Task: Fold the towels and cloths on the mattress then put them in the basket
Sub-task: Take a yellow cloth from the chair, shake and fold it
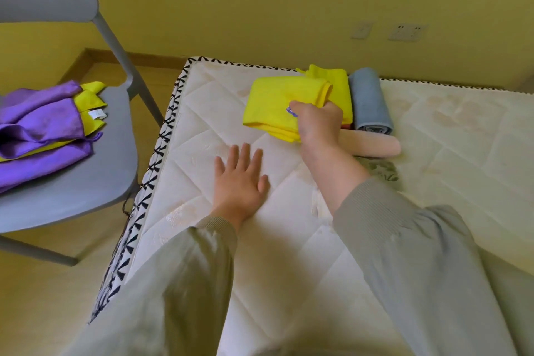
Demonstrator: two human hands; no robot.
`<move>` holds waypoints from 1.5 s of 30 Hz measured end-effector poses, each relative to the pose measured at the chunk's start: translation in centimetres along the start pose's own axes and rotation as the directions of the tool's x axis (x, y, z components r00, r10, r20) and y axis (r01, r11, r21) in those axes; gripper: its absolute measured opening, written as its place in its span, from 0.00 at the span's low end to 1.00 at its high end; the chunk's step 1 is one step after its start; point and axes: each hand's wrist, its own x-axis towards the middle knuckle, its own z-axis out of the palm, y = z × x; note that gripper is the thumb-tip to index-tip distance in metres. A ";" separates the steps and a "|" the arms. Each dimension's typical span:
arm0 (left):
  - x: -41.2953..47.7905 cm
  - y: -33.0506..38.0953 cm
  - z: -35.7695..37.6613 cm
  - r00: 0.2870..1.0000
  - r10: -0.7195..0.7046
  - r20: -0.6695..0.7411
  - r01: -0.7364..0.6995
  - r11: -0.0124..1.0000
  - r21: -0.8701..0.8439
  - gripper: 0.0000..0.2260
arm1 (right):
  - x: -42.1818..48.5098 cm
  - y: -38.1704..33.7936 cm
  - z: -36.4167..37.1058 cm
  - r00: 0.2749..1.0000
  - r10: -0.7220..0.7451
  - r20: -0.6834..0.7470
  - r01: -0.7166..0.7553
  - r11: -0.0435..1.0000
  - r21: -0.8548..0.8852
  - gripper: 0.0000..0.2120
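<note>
Two hands over mattress (289,240), right hand (316,121) gripping folded yellow cloth (277,104)

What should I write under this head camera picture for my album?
Right hand grips a folded yellow cloth on the mattress; left hand rests flat.

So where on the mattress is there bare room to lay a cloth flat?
Free: around the left hand, toward the patterned edge, and the mattress right of the blue roll. Crowded: far middle, where the right hand grips the yellow cloth by the pink roll.

Near mattress (219,130) lies bare — folded yellow cloth (277,104), rolled towels (371,101) and chair (95,182) hem it in.
</note>
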 end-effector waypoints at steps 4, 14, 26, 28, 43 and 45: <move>1.4 0.3 0.2 0.995 0.102 0.015 -0.102 0.995 0.014 0.32 | 4.4 -1.3 0.1 0.986 -0.117 -0.119 0.104 0.989 -0.106 0.16; 2.1 0.0 0.6 0.993 0.115 -0.004 -0.115 0.993 -0.006 0.30 | 13.6 0.7 -3.3 0.762 -0.539 0.359 0.516 0.169 -0.840 0.23; 1.9 0.1 0.5 0.993 0.119 -0.006 -0.119 0.993 -0.011 0.30 | 15.6 0.7 -4.0 0.762 -0.453 0.463 0.511 -0.018 -0.859 0.22; 2.0 0.1 0.5 0.993 0.117 -0.010 -0.117 0.993 -0.016 0.30 | 16.1 -0.5 -4.1 0.745 -0.569 0.349 0.465 0.068 -0.883 0.25; 1.9 0.2 0.5 0.994 0.108 -0.028 -0.109 0.994 -0.026 0.30 | 15.2 3.2 -4.5 0.768 -0.159 0.620 0.615 -0.085 -0.784 0.23; 2.0 0.2 0.5 0.993 0.113 -0.030 -0.113 0.993 -0.024 0.30 | 15.2 1.7 -3.9 0.769 -0.248 0.589 0.584 -0.099 -0.805 0.26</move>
